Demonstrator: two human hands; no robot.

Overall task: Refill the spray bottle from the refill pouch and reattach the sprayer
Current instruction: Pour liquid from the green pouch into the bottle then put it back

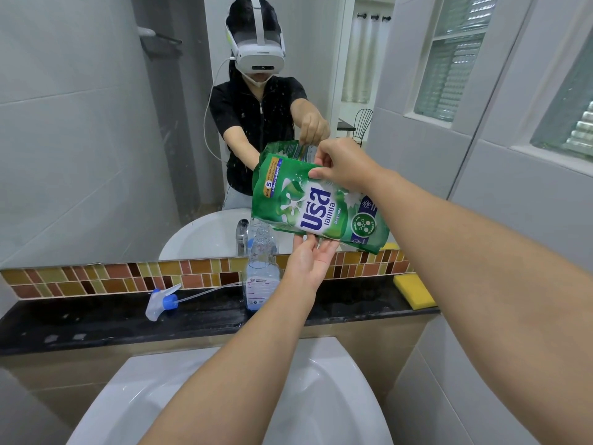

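The pouring step is being prepared; the refill pouch [316, 207] is held tilted in the air, at about 1 o'clock from the spray bottle [260, 271], whose neck is uncapped. The right hand [345, 165] pinches the upper edge of the pouch, fingers clamped on it; the left hand [309, 261] supports the lower edge from beneath with straight, slightly spread fingers. The bottle stands upright on the black ledge [96, 319]; the sprayer [162, 303] lies at its 9 o'clock, apart from it. No liquid can be seen flowing. I judge the next move needs the pouch corner brought exactly above the narrow neck; otherwise it may spill.
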